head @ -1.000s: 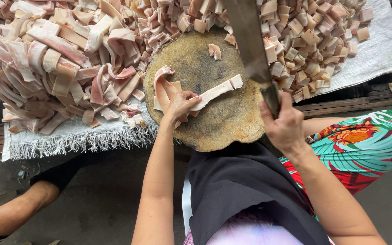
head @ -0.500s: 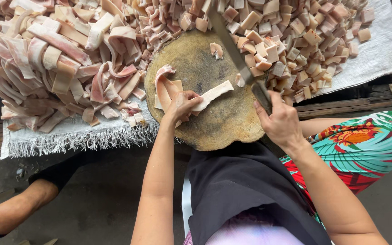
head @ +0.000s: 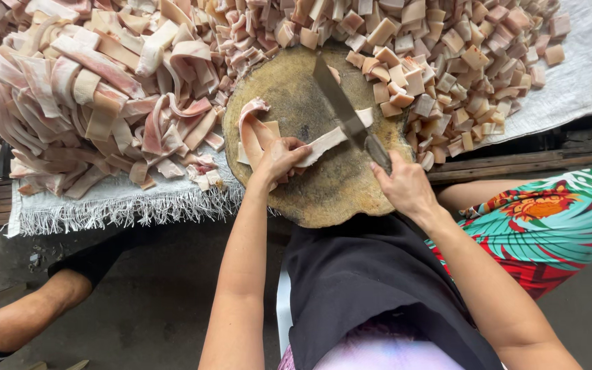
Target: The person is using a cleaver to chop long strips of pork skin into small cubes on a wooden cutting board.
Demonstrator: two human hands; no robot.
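Note:
My left hand [head: 279,159] presses down on pale strips of pork skin and fat [head: 323,143] lying on a round wooden chopping block [head: 323,185]. My right hand [head: 403,186] grips the handle of a large cleaver [head: 340,104]. The blade is down on the right end of the strip, close to the heap of cut pieces. More strips [head: 252,127] curl under my left fingers at the block's left side.
A big pile of long uncut strips [head: 97,103] lies at the left on a white fringed cloth [head: 118,205]. Several cut cubes [head: 433,62] are heaped at the right. Another person's leg [head: 35,308] shows at the bottom left, and a bright patterned garment [head: 549,219] at the right.
The cleaver was raised high a second ago and has come down onto the strip's right end. My left hand has stayed on the strips.

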